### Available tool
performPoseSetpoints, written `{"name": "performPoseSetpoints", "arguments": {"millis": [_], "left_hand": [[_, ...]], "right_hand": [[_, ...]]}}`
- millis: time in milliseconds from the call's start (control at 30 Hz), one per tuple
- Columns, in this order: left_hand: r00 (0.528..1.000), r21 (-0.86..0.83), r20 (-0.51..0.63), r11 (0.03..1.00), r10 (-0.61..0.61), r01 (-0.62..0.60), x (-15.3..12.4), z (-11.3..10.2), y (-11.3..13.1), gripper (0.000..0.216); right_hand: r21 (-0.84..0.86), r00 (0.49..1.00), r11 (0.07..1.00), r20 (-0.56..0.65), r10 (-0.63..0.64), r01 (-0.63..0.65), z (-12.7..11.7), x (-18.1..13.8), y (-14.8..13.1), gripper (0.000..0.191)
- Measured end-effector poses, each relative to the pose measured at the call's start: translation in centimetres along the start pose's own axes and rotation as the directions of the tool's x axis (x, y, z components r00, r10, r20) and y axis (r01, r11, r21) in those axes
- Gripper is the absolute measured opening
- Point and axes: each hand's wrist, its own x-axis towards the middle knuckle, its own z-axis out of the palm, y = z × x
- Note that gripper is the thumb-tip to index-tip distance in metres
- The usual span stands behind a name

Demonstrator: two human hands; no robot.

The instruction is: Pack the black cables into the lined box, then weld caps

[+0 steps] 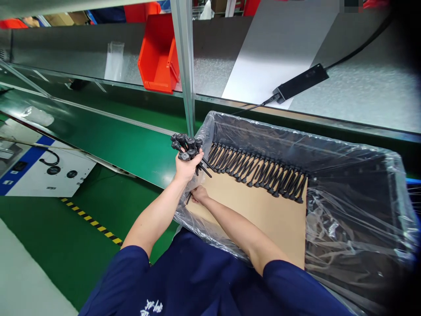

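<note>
My left hand [187,168] is closed around a bunch of black rods with round knobs [186,147], held above the left end of a bin lined with clear plastic [305,136]. Lower down, inside that end, my right hand [199,194] is closed by a thin black rod [188,198] that sticks out past its fingers. Its fingertips are partly hidden. Beneath it lies a brown cardboard sheet [250,206]. Along the sheet's far side runs a row of similar black knobbed rods [256,169], packed side by side and slanting in alternating directions.
Behind the bin, a metal shelf [371,96] carries a black power adapter [301,83] with cables and an orange bin [159,57]. An upright metal post [184,66] stands at the bin's far left corner. A green conveyor belt [108,136] stretches leftward.
</note>
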Motion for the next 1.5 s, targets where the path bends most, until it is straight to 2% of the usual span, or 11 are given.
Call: {"name": "performPoseSetpoints", "arguments": {"millis": [400,533,633,700,767,900,1067,1167,1267,1400,1500], "left_hand": [[0.998,0.100,-0.052,0.994,0.036,-0.031,0.0,-0.2,-0.1,0.030],[0.999,0.077,-0.054,0.997,-0.003,0.008,-0.2,-0.4,0.0,0.031],[0.996,-0.010,0.009,0.996,-0.085,0.085,-0.4,-0.3,0.3,0.032],[0.988,-0.064,0.053,0.987,-0.145,0.148,-0.5,0.0,0.5,0.032],[0.972,-0.088,0.093,0.971,-0.214,0.222,-0.7,0.4,0.6,0.029],[0.947,-0.032,0.125,0.953,-0.295,0.301,-1.3,0.9,0.3,0.024],[0.939,0.091,0.142,0.949,-0.313,0.302,-1.8,0.8,-0.6,0.026],[0.943,0.132,0.156,0.952,-0.294,0.275,-1.8,0.7,-0.6,0.023],[0.964,0.110,0.110,0.967,-0.242,0.230,-1.6,0.8,-0.3,0.019],[0.982,0.146,0.089,0.978,-0.164,0.150,-1.5,1.0,-0.2,0.021],[0.985,0.196,0.072,0.971,-0.154,0.137,-1.6,1.0,-0.4,0.022]], "right_hand": [[-0.072,0.998,0.996,0.057,-0.039,0.043,-0.7,-1.3,-0.5,0.027],[-0.074,0.996,0.996,0.075,-0.053,0.059,-4.0,-3.0,0.6,0.024],[0.053,0.991,0.994,-0.091,-0.095,0.100,-8.7,-4.7,1.1,0.021],[0.208,0.925,0.936,-0.315,-0.211,0.284,-11.7,-6.3,0.3,0.024],[0.345,0.822,0.780,-0.448,-0.352,0.522,-13.5,-8.1,-1.2,0.030],[0.490,0.733,0.545,-0.444,-0.515,0.680,-13.0,-10.9,-4.5,0.048],[0.532,0.770,0.556,-0.430,-0.473,0.638,-11.6,-11.1,-5.2,0.044],[0.642,0.789,0.464,-0.437,-0.433,0.610,-13.0,-9.6,-4.2,0.040],[0.710,0.816,0.403,-0.512,-0.268,0.578,-14.2,-7.0,-2.5,0.034],[0.629,0.942,0.749,-0.336,0.020,0.209,-12.1,-3.6,0.5,0.024],[0.544,0.971,0.839,-0.209,0.118,0.016,-8.2,-2.0,2.1,0.021]]}}
